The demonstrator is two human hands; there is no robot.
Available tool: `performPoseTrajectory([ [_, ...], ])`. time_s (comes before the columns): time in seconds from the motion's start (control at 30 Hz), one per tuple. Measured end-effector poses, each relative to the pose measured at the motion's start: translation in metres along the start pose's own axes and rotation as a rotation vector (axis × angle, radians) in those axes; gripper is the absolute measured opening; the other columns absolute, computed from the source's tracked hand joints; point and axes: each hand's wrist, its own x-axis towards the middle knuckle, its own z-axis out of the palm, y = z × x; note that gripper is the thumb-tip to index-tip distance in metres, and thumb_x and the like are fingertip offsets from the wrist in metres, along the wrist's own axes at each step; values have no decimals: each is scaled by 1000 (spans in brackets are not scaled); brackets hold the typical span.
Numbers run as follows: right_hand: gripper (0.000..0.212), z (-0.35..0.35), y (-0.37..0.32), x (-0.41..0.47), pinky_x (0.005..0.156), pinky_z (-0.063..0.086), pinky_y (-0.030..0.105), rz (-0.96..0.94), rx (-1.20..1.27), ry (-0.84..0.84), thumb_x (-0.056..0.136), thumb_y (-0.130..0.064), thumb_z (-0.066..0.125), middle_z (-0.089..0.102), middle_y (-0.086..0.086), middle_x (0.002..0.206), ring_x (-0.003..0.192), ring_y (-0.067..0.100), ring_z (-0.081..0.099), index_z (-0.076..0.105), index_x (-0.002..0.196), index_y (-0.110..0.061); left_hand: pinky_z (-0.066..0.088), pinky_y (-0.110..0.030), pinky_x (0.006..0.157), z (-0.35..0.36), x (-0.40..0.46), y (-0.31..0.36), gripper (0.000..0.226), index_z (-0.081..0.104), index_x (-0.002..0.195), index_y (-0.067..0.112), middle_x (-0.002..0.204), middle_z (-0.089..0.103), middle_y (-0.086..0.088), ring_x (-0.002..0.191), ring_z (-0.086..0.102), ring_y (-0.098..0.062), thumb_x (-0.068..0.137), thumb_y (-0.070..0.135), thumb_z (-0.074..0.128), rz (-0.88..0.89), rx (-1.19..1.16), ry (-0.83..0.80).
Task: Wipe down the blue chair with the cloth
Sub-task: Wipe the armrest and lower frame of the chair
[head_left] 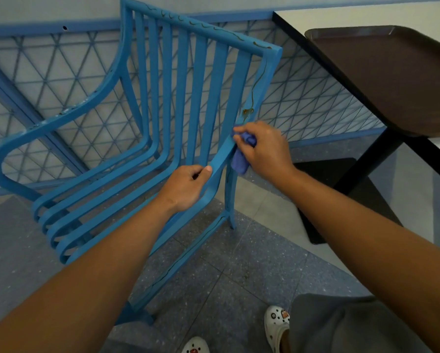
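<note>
My left hand (188,184) grips a slat of the blue chair (163,110), my right hand (262,146) pinches the cloth (240,159) against the side rail, brown streaks above remain unwiped.

I have one view only, a wide-angle camera on the person's head, facing forward and steeply down. It sits close: both forearms run up from the bottom corners, left hand (188,186) and right hand (263,149) near frame centre on the blue chair (196,98). The floor (226,289) and white shoes (276,324) fill the bottom edge; straight lines bow outward near the borders.
</note>
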Motion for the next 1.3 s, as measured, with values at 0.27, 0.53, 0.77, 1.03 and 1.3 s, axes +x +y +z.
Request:
performPoseTrajectory([
  [0.27, 23, -9, 4, 5, 83, 53, 35, -73, -100, -54, 95, -37, 68, 72, -1, 110, 102, 19, 66, 75, 115, -29, 32, -17, 47, 0, -5, 1, 42, 58, 68, 28, 53, 42, 13, 47, 39, -6, 104, 48, 49, 91, 6, 42],
  [0.53, 23, -1, 2, -4, 86, 54, 43, -57, -24, -16, 97, -30, 67, 70, 2, 110, 102, 21, 65, 74, 116, -20, 32, -14, 46, -1, -5, 1, 41, 60, 66, 40, 51, 42, 15, 47, 38, -4, 104, 47, 48, 75, -23, 44],
  [0.77, 26, -13, 6, 4, 80, 52, 33, -172, -152, -89, 98, -38, 64, 68, -1, 108, 100, 19, 66, 73, 119, -26, 32, -13, 46, 0, -5, -1, 35, 64, 77, 33, 52, 44, 16, 47, 40, -3, 104, 47, 48, 56, -10, 52],
  [1.03, 24, -28, 6, 34, 83, 52, 42, -47, -69, 114, 96, -34, 64, 69, 3, 105, 99, 21, 65, 75, 113, -21, 34, -12, 46, 0, -1, -4, 32, 72, 95, 32, 57, 47, 14, 50, 43, -1, 103, 51, 47, 41, 0, 55],
  [1.3, 25, -2, 1, -4, 81, 55, 42, -158, -123, -143, 99, -39, 63, 69, -1, 106, 98, 18, 66, 74, 118, -27, 33, -14, 46, 2, -1, -5, 34, 72, 86, 27, 55, 43, 13, 48, 38, -4, 103, 47, 50, 58, -32, 59],
])
